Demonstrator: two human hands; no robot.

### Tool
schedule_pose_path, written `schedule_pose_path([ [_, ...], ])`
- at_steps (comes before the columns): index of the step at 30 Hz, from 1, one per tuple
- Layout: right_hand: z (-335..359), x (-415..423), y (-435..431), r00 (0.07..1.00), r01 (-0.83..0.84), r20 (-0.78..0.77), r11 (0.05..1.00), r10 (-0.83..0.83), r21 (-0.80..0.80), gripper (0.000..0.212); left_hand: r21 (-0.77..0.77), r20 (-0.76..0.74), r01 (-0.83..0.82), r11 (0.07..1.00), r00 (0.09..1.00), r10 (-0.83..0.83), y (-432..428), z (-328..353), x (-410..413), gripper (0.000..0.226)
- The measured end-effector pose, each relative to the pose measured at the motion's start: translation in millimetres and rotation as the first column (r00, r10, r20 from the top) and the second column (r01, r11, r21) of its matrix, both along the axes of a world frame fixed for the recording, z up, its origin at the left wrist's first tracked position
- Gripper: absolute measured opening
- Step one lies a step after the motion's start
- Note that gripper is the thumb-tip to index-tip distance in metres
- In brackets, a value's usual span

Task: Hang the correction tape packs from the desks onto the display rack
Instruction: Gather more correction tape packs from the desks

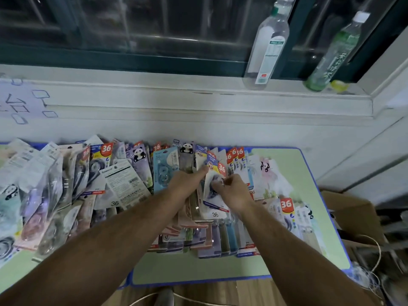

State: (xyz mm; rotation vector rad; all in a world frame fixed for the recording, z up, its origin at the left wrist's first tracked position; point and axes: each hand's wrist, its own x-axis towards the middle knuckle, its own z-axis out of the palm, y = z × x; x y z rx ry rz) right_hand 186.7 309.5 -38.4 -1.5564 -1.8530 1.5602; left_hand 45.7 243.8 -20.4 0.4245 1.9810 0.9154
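A green desk (287, 257) with a blue border is seen from above, and its far half is covered with many correction tape packs (123, 184). Most of them are laid flat or overlapped in loose rows. Red round labels with the number 36 are printed on several, and small panda figures on some others. A second green desk is joined at the left side of the desk, and more packs are spread there.

Over the middle of the desk, a white pack (215, 208) with a 36 mark at its lower end is held up between both hands. The left hand (187, 182) is closed at the left edge of this pack: the thumb is stretched up along the card, and the fingers are curled behind it, where they are mostly hidden. More packs seem to be gathered under the same grip, but how many cannot be told. The right hand (236, 191) is closed too, and the clear bubble on the front of the white pack is pinched by its fingertips.

Behind the desk, a white window sill (198, 98) is fixed below a dark window. A clear bottle (268, 45) and a green bottle (333, 56) are standing on the sill, above the right end of the desk. A cardboard box (353, 208) is placed on the floor just right of the desk.
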Motion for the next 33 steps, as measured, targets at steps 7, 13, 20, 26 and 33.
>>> schedule_pose_path([
  [7, 1.3, -4.4, -4.8, 0.969, -0.108, -0.238, 0.981, 0.068, -0.159, 0.031, 0.063, 0.102, 0.008, 0.998, 0.995, -0.015, 12.8, -10.1, 3.4, 0.060],
  [13, 16.8, 4.7, -11.7, 0.937, -0.081, -0.348, 0.986, 0.027, -0.142, 0.033, 0.145, 0.100, 0.042, 0.989, 0.993, -0.056, 13.1, -1.5, 14.4, 0.029],
  [20, 32.9, 24.0, -17.9, 0.944, -0.052, -0.328, 0.998, 0.036, -0.040, 0.029, 0.343, 0.092, 0.068, 0.937, 0.990, -0.105, 3.3, 16.6, 36.8, 0.022],
  [26, 67.5, 49.7, -30.9, 0.932, -0.046, -0.359, 0.999, 0.043, 0.000, 0.013, 0.523, 0.144, 0.044, 0.851, 0.980, -0.139, -14.9, 38.9, 53.3, 0.047],
  [33, 99.2, 97.9, -60.0, 0.958, 0.088, -0.287, 0.975, -0.026, 0.206, 0.025, 0.577, 0.092, 0.162, 0.800, 0.961, -0.261, -25.2, 70.5, 92.2, 0.042],
])
